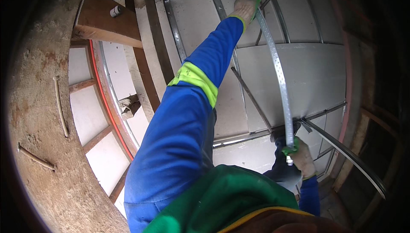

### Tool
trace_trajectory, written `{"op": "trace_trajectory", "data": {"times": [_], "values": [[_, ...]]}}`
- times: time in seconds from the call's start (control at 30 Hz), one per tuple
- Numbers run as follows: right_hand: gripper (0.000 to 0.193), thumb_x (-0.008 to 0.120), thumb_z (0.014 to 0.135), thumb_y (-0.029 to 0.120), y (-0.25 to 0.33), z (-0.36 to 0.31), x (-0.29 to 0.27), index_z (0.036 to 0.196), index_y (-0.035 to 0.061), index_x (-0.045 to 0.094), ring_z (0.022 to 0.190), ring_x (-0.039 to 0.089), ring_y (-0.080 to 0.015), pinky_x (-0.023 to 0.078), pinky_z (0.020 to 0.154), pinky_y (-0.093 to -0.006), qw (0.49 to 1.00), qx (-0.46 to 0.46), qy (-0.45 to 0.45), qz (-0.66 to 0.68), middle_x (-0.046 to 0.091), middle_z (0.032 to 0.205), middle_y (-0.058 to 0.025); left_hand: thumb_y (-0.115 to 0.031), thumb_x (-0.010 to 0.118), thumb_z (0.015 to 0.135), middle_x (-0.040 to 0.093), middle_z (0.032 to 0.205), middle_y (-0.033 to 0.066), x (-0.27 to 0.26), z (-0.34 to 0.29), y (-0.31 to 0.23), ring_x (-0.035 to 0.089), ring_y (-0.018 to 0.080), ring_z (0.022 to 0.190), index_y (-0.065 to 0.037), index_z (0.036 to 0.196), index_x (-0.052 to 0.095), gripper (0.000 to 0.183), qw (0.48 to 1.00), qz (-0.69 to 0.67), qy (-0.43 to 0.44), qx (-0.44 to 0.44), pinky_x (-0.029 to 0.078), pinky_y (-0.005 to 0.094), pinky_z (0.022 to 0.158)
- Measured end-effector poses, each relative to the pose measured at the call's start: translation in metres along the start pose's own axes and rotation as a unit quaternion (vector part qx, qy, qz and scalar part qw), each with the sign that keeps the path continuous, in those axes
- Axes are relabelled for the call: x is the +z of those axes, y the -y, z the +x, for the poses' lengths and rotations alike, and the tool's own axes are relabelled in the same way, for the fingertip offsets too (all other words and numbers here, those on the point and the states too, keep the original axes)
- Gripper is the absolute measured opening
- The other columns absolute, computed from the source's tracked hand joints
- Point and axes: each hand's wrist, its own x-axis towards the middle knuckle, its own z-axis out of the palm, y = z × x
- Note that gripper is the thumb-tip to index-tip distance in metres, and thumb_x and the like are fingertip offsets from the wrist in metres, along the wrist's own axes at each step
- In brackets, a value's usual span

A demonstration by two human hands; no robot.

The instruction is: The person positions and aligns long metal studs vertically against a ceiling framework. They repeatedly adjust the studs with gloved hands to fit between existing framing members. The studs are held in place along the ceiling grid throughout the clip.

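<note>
And the long metal strip (276,62) spans both gloved hands: the left hand (245,9) has its fingers wrapped around the upper stretch, the right hand (303,158) has its own clasped low, the end poking just past. Silvery, narrow, speckled, curving in this view!

A long metal strip (277,64) runs between the fingers of the left hand (244,9), farther off, and those of the right hand (303,156), nearer, with panels (294,83) behind it; right of its near end, a metal bar (341,148); at far left, a timber beam (42,53) with two nails (60,106) on it; right of these, a cable (102,92), starting below a timber block (102,21) that bears a small cylinder (115,11)
</note>
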Motion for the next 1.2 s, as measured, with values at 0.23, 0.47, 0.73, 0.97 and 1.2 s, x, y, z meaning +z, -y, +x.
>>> {"op": "trace_trajectory", "data": {"times": [0.23, 0.47, 0.73, 0.97, 1.2], "values": [[0.042, 0.076, 0.097, 0.009, 0.007, -0.023, 0.113, 0.134, -0.0005, 0.060, 0.092, 0.067, -0.0140, 0.056, 0.085, -0.0301, 0.768, 0.102, 0.298, 0.558, 0.069, 0.101, -0.0047, -0.021, 0.086, 0.086, 0.071, 0.114, 0.0215, 0.059, -0.052, 0.019, 0.073, 0.0244, 0.087, 0.009, 0.148, 0.045, 0.080, 0.991, 0.035, 0.132, -0.005, 0.061, 0.0336, 0.070], [0.029, 0.074, 0.093, 0.001, -0.061, 0.009, 0.186, 0.116, 0.0021, 0.057, 0.087, 0.067, -0.0146, 0.057, 0.078, -0.0289, 0.905, 0.075, 0.085, 0.411, 0.063, 0.097, -0.0042, -0.053, 0.087, 0.076, 0.070, 0.126, 0.0210, 0.085, -0.166, 0.084, 0.073, 0.0301, 0.101, 0.003, 0.142, 0.056, 0.092, 0.887, 0.196, 0.411, -0.080, 0.059, 0.0398, 0.090], [0.056, 0.074, 0.095, 0.005, -0.020, 0.120, 0.209, 0.147, 0.0026, 0.054, 0.098, 0.067, -0.0143, 0.056, 0.081, -0.0300, 0.968, -0.052, -0.053, 0.240, 0.069, 0.112, -0.0061, -0.032, 0.074, 0.088, 0.073, 0.115, 0.0200, 0.162, -0.185, 0.084, 0.070, 0.0410, 0.111, -0.007, 0.130, 0.065, 0.050, 0.885, 0.300, 0.337, 0.117, 0.055, 0.0485, 0.097], [0.047, 0.074, 0.098, 0.028, -0.043, 0.186, -0.106, 0.135, 0.0020, 0.061, 0.120, 0.064, -0.0308, 0.050, 0.104, -0.0506, 0.655, -0.158, -0.324, 0.664, 0.067, 0.128, -0.0163, -0.020, 0.066, 0.093, 0.072, 0.115, 0.0160, 0.200, -0.171, 0.055, 0.070, 0.0378, 0.110, -0.012, 0.129, 0.064, 0.036, 0.850, 0.297, 0.327, 0.288, 0.056, 0.0499, 0.093], [0.036, 0.073, 0.099, 0.031, -0.058, 0.106, -0.211, 0.120, 0.0006, 0.074, 0.127, 0.066, -0.0350, 0.046, 0.116, -0.0582, 0.579, -0.399, -0.148, 0.695, 0.072, 0.130, -0.0213, -0.016, 0.073, 0.088, 0.070, 0.118, 0.0068, 0.038, -0.071, 0.059, 0.070, 0.0313, 0.110, -0.017, 0.121, 0.067, 0.033, 0.730, 0.482, 0.280, 0.396, 0.056, 0.0435, 0.096]]}}
